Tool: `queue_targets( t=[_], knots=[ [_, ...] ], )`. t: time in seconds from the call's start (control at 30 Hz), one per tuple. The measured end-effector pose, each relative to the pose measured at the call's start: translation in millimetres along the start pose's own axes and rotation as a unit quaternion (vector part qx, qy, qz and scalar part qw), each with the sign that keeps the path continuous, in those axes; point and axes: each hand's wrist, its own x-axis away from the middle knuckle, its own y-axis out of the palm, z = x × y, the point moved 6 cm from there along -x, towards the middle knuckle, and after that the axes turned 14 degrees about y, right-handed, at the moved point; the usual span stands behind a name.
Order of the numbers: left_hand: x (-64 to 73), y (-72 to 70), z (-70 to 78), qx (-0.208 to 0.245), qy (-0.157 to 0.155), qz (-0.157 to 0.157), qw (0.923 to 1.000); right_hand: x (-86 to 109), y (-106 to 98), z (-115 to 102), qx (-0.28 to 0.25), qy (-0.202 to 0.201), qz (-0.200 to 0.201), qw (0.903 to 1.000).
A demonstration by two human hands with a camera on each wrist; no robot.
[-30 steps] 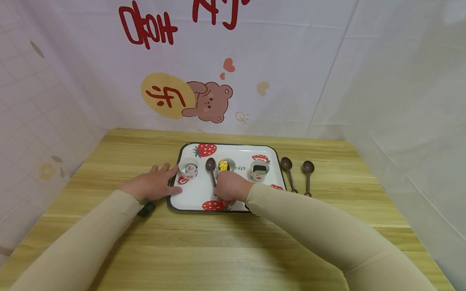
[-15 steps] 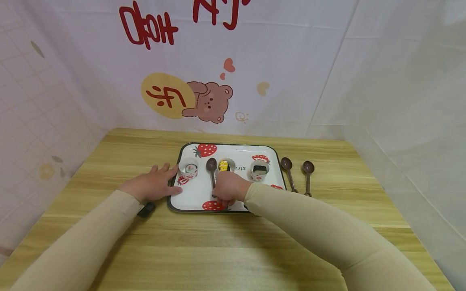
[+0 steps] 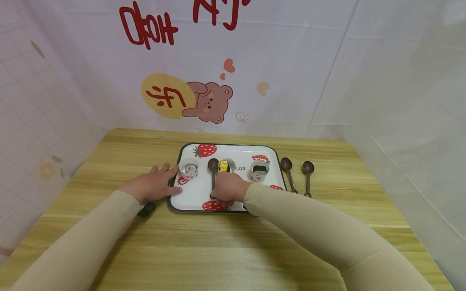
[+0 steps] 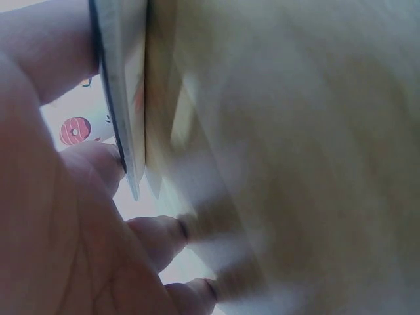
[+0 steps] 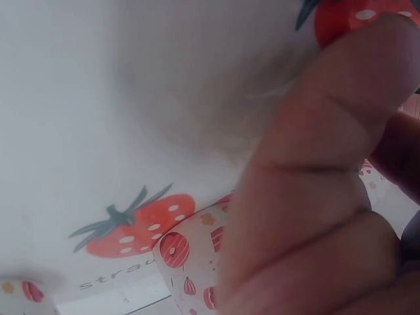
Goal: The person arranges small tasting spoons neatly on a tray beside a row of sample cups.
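In the head view, we have the right hand (image 3: 230, 188) low over the tray (image 3: 240, 151), fingers curled beside the spoon (image 3: 213, 176) lying on that tray; whether they pinch its handle, we can't tell. The left hand (image 3: 154, 184) spreads loosely at the tray's left edge.

Left wrist: we see fingers touching the tray's rim.

Right wrist: we get bent fingers, a paper cup (image 5: 187, 262) beside them.

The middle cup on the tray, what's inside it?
A yellow-and-black piece shows inside the middle cup. The right hand partly hides the cup; anything beneath the piece is covered.
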Motion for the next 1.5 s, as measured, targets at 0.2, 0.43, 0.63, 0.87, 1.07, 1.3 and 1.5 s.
queue_targets(
  t=[0.2,0.43,0.63,0.87,1.07,1.3,1.5],
  knots=[
    [-0.5,0.3,0.9,0.005,-0.002,-0.002,1.0,0.0,2.0,-1.2,-0.001,0.0,-0.009,1.0],
    [-0.5,-1.0,3.4,0.002,0.001,-0.002,1.0,1.6,1.3,-1.6,-0.005,-0.002,-0.015,0.9999],
    [-1.0,-0.6,3.0,-0.001,0.002,-0.002,1.0,1.3,1.7,-1.6,-0.003,-0.007,-0.013,0.9999],
    [-0.3,-0.7,3.8,-0.001,0.003,-0.002,1.0,5.5,0.2,-0.9,-0.01,-0.015,-0.022,0.9996],
    [0.3,-0.8,4.6,-0.003,0.006,-0.002,1.0,9.9,-2.3,1.3,0.003,-0.039,-0.014,0.9991],
    [-0.3,-0.3,4.0,-0.001,0.002,-0.002,1.0,19.3,-8.5,8.8,-0.002,-0.062,-0.008,0.998],
    [-0.5,0.2,3.3,0.0,0.002,-0.001,1.0,31.0,-19.3,17.3,-0.018,-0.064,0.005,0.9977]
  ],
)
